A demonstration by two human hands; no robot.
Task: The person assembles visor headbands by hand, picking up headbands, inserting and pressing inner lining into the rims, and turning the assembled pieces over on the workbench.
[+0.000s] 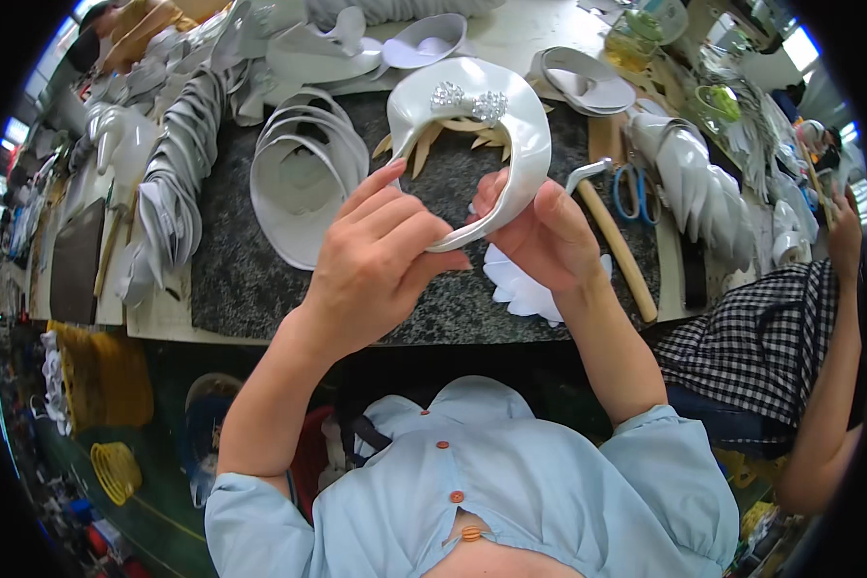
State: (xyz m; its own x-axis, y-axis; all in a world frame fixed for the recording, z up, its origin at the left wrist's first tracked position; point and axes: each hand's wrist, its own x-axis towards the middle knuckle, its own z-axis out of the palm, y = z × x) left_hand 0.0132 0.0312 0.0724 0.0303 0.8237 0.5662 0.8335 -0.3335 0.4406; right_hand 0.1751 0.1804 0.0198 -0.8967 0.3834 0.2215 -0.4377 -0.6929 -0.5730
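Note:
Over the dark speckled slab (433,323), both hands hold up a glossy white shoe upper (528,125). A sparkling rhinestone bow (468,100) sits on its rounded toe part. My left hand (376,255) pinches the lower left end of the edge between thumb and fingers, its index finger stretched along the side. My right hand (549,236) grips the right side, thumb outside and fingers inside the curve. Tan pointed tabs (422,154) show below the bow, inside the opening. Partly behind my right hand lies a white scalloped piece (522,287).
Stacked white uppers (289,226) lie on the slab's left, with a long overlapping row (173,183) beyond. On the right are a wooden-handled hammer (617,250), blue-handled scissors (634,193) and more white pieces (689,173). A person in a checkered garment (751,347) sits at the right.

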